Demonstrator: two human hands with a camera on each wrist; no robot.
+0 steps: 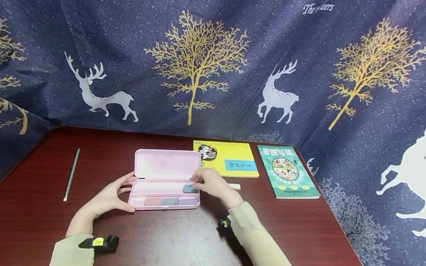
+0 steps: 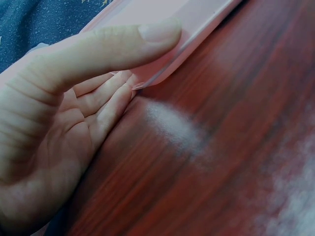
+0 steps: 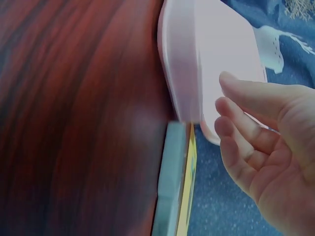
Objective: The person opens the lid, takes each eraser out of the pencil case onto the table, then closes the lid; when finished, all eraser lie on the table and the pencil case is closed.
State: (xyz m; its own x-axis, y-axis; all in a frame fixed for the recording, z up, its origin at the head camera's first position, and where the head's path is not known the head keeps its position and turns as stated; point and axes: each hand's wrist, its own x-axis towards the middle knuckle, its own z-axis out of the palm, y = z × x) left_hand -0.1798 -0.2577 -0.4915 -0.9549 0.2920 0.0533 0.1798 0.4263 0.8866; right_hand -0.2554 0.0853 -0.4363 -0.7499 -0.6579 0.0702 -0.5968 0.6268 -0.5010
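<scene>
A pink pencil case point(image 1: 162, 204) lies with its lid point(image 1: 167, 164) raised on the dark red table. Its front row has several pastel-coloured sections, and a grey-blue piece point(image 1: 189, 189) shows at the right end of the long compartment. My left hand point(image 1: 111, 195) grips the left end, thumb along the front edge and fingers round the side; the left wrist view shows this thumb point(image 2: 128, 46) over the pink wall. Near the right end is my right hand point(image 1: 210, 182). Its fingers point(image 3: 236, 128) are loosely bent beside the lid with nothing between them.
A grey-green pencil point(image 1: 72, 175) lies at the left. Behind the case's right end is a yellow book point(image 1: 230, 150), with a green book point(image 1: 287, 172) farther right. A small white block point(image 1: 234, 186) lies beside the right wrist. A patterned blue cloth point(image 1: 218, 48) hangs behind the table.
</scene>
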